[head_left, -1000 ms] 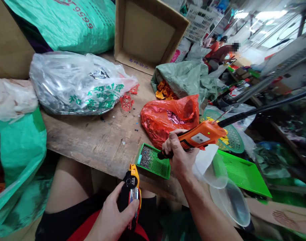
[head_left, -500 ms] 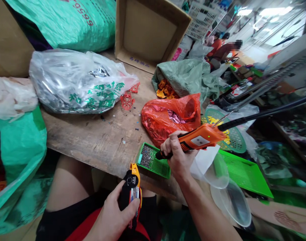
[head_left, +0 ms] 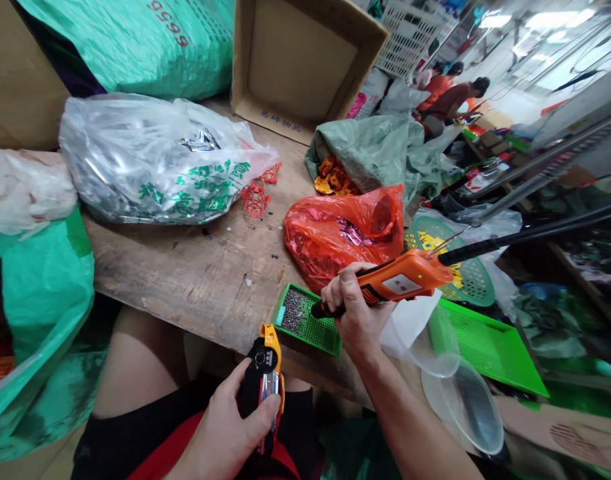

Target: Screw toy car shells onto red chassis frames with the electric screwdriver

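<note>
My left hand (head_left: 235, 417) is closed around a black, yellow and silver toy part (head_left: 265, 380), held over my lap just off the table's front edge. In my right hand (head_left: 358, 310) is an orange electric screwdriver (head_left: 400, 283), gripped round its body, with a small green light showing. A spring and a black cord run from its rear to the upper right. Its black nose points left, over a green basket (head_left: 315, 327) whose left part holds many small screws (head_left: 294, 311). The tip is apart from the toy part.
Behind the basket lies a red plastic bag (head_left: 330, 233) of shiny pink parts. A clear bag (head_left: 160, 167) of silvery parts sits at left, near red plastic pieces (head_left: 256, 201). Right are a green tray (head_left: 495, 353) and clear tubs (head_left: 465, 407). A cardboard box (head_left: 300, 67) stands behind; people (head_left: 450, 100) work farther off.
The view has shifted very slightly, so the things on the table sit a little to the right. Both hands keep the same hold and nearly the same place.
</note>
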The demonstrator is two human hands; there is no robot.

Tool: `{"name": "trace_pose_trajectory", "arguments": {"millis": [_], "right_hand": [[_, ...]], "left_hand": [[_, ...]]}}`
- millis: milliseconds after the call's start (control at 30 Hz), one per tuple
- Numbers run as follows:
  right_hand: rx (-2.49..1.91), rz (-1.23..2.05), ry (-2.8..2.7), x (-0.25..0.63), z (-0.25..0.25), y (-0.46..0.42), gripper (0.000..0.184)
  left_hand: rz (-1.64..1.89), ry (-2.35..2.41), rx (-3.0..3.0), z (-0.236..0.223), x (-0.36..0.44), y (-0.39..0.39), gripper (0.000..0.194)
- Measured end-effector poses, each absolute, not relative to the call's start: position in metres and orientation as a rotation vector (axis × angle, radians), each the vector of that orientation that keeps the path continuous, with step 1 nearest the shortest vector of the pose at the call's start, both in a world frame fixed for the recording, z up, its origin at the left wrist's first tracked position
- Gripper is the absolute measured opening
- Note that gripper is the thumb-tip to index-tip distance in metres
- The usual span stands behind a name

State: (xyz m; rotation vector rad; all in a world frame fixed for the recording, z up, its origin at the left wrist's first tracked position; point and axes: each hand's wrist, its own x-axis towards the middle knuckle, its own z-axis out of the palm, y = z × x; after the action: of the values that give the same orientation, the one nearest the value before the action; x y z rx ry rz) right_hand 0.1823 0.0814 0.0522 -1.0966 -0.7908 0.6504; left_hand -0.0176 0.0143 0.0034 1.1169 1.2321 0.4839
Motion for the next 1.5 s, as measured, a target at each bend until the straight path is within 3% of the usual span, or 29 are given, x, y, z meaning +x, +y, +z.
{"name": "trace_pose_trajectory", "arguments": {"millis": [933, 1200, 1500], "right_hand": [[-1.094, 0.622, -0.763, 0.183, 0.051, 0.081, 0.027], [-1.067, 0.603, -0.823, 0.180, 0.070, 0.077, 0.029], [-0.981, 0.739, -1.055, 0.149, 0.112, 0.031, 0.015]], "left_hand": [[0.367, 1.151, 1.155, -0.003, -0.022, 0.018, 0.054], [0.394, 1.130, 1.159, 0.001, -0.018, 0.019, 0.043], [0.344, 1.154, 1.165, 0.016, -0.009, 0.021, 0.033]]}}
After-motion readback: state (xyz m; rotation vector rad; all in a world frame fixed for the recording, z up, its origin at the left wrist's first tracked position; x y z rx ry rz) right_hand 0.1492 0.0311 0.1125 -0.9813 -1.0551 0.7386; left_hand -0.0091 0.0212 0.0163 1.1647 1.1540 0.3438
